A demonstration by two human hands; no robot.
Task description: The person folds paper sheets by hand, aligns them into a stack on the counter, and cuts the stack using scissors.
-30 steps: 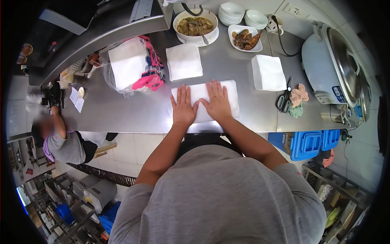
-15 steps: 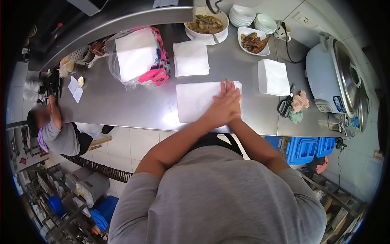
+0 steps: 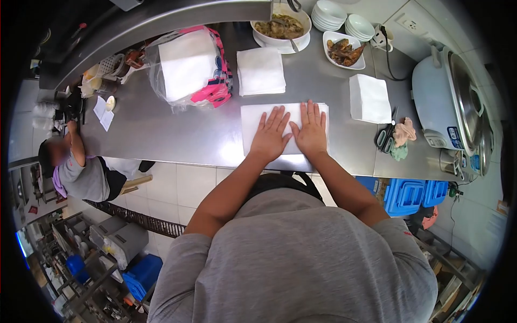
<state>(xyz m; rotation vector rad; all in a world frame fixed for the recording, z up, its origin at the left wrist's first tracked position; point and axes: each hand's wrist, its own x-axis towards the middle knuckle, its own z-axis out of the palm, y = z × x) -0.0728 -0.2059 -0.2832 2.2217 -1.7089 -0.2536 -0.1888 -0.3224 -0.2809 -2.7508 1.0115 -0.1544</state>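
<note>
A white rectangular stack of sheets lies near the front edge of the steel counter. Flat on its middle rests my left hand, fingers spread. My right hand lies flat on its right part, fingers extended and slightly apart. The two thumbs are close together. Beyond the hands sits a square white stack. Another white stack stands to the right, and a plastic bag with pink print holds more white sheets.
Black scissors lie by crumpled cloths and a large cooker at right. At the back are a bowl of food, a fish dish and stacked bowls. A person is at the far left.
Half a second ago my left hand lay across my right at the stack's right side. It has moved back left, and both hands now lie side by side. The camera view has shifted slightly.
</note>
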